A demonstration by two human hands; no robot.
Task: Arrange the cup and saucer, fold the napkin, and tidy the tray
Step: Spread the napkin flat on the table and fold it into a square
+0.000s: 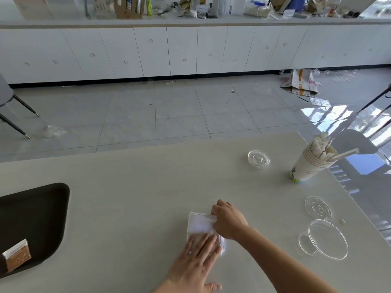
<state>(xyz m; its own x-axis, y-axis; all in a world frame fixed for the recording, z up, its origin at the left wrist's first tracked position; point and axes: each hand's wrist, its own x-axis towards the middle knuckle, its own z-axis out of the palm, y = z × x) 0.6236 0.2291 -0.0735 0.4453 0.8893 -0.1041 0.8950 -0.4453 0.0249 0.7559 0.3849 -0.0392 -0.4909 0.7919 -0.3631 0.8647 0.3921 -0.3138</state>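
A folded white napkin [200, 226] lies on the pale table near its front middle. My left hand [196, 261] rests flat on the napkin's near part, fingers spread. My right hand [227, 219] presses on the napkin's far right edge with curled fingers. A black tray [53, 208] sits at the left edge and holds a brown-and-white packet [17, 254]. A clear plastic cup [325, 240] lies on its side at the right. A clear flat lid [318, 208] lies just beyond it.
A stack of paper cups [311, 166] stuffed with straws and wrappers stands at the far right. A clear domed lid [258, 159] lies to its left. The table's right edge runs close to the cups. Chairs stand on the floor beyond.
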